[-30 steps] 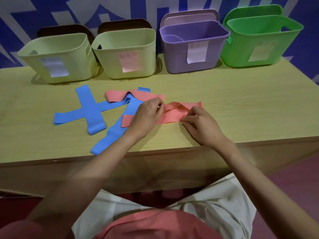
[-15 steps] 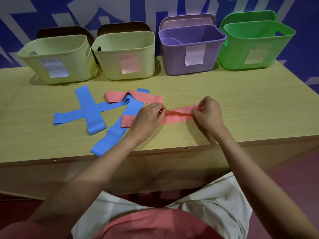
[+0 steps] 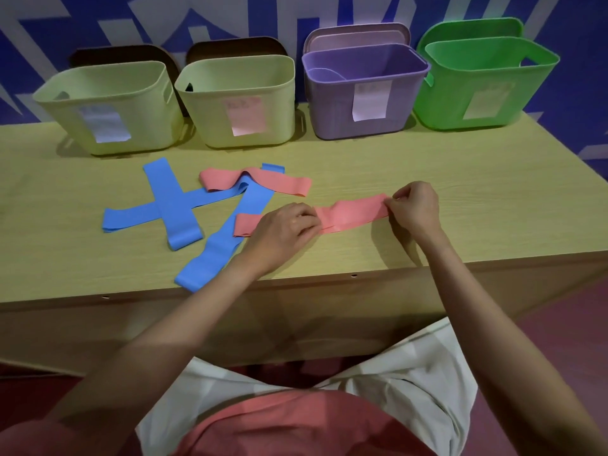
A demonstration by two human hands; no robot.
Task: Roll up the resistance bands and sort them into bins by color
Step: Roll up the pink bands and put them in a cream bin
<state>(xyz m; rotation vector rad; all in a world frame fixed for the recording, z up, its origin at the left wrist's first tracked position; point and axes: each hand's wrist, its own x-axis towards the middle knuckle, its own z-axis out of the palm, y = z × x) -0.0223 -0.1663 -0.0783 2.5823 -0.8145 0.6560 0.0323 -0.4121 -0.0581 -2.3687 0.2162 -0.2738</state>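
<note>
Flat on the pale wooden table lies a salmon-pink flat rubber resistance band, stretched out sideways in a long strip with a slight wrinkle near its middle. Its left end pokes out from under the left hand and overlaps a blue band; its right end sits at the fingertips of the right hand. The left hand rests palm down on the strip with its fingers curled, pinching the band near its left third. The right hand pinches the strip's right end between thumb and curled fingers, so nearly the whole visible length of the band spans the gap between the two hands.

Counting from the left, three blue flat rubber bands lie on the table: two crossed in an X, and a third long one running diagonally toward the table's front edge, touching the left wrist. Two pink bands are in view: the held one, and a second pink band lying loosely behind it, draped over the blue ones.

Along the back stand four plastic bins: a pale yellow-green bin with a whitish label, a second pale yellow-green bin with a pinkish label, a purple bin and a green bin, each with a paper label. Lids lean behind them.
</note>
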